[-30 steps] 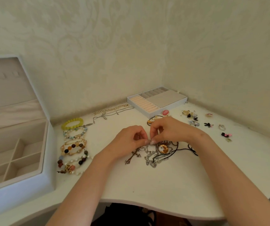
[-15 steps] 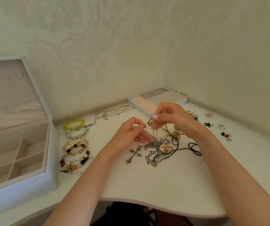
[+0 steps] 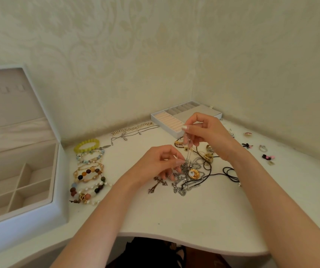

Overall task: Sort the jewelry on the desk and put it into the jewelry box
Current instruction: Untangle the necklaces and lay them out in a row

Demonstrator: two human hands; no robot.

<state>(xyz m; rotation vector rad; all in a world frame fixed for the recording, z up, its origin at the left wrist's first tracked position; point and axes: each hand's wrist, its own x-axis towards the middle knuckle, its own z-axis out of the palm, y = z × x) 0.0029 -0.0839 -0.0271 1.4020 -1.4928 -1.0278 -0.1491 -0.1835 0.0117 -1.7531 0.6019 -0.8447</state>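
Early going — bracelets (image 3: 89, 169) sit in a row at centre left, yet nothing shows in the box (image 3: 58, 209) at lower left. At centre, the right hand (image 3: 205, 133) pinches a chain (image 3: 188, 152) above the tangle (image 3: 182, 182) — the left hand (image 3: 158, 164) pinches it lower.

both forearms extend forward, the right hand (image 3: 207, 134) held higher and farther out than the left hand (image 3: 161, 163), each with thumb and forefinger pinching a thin chain (image 3: 188, 152).
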